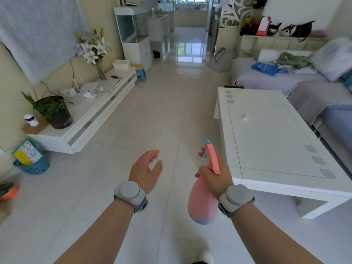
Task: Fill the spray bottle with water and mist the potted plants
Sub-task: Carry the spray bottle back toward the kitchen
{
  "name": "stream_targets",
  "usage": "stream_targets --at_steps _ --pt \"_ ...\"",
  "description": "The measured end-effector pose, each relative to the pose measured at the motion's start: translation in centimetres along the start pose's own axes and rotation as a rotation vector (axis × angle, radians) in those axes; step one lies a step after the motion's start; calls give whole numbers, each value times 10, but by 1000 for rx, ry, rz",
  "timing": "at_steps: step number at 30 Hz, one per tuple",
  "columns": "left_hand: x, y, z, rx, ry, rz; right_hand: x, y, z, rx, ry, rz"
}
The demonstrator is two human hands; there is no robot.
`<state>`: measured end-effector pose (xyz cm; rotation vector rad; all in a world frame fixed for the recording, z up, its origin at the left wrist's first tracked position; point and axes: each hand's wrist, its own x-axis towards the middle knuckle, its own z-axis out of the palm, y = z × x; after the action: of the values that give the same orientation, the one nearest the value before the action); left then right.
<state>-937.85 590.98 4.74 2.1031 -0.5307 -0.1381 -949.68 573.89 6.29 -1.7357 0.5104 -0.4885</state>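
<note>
1. A pale tiled floor (152,121) is seen running up the middle of the frame. It forms a broad open lane towards a hallway at the upper centre.
2. The lane is bounded on the left by the long front edge of a low white cabinet (106,100). On the right it is bounded by the left edge of a white coffee table (266,130).
3. Two hands are seen at the lower centre, each with one grey wristband, two bands in all.
4. The left hand (145,170) is held out over the floor with fingers loosely spread and nothing grasped.
5. The right hand (213,176) is wrapped round the neck of one pink spray bottle (202,202), with a fingertip by its blue trigger. The nozzle is pointed up the frame and the body hangs below the wrist.
6. The bottle is held over the floor, just left of the table's near corner.
7. One potted plant (55,111), in a dark pot, is seen at the middle left on the cabinet's near end, well apart from the bottle.
8. One vase of white lilies (95,50) stands further up the left of the frame on the same cabinet.
9. One blue basket (32,166) sits on the floor at the lower left.
10. A grey sofa (304,88) is seen beyond the table at the right.
</note>
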Motion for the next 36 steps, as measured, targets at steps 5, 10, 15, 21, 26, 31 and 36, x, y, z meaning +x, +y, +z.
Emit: stream_targets --at_steps 5,10,15,21,26,31,36 --pt "133 22 63 -11 -39 22 136 15 -35 -28 16 24" --pt "242 48 101 11 -32 48 257 11 -65 -129 -38 -40" --pt "337 37 113 73 -18 34 369 25 -71 -168 -66 -40" --pt "487 0 124 64 -12 2 516 47 -54 -197 11 -11" --pt "611 -12 137 30 -94 11 628 53 -35 -260 96 -21" --pt "744 -7 165 23 -187 46 738 51 -18 -290 194 2" --pt "846 -6 216 1 -278 53 843 72 -17 -267 206 39"
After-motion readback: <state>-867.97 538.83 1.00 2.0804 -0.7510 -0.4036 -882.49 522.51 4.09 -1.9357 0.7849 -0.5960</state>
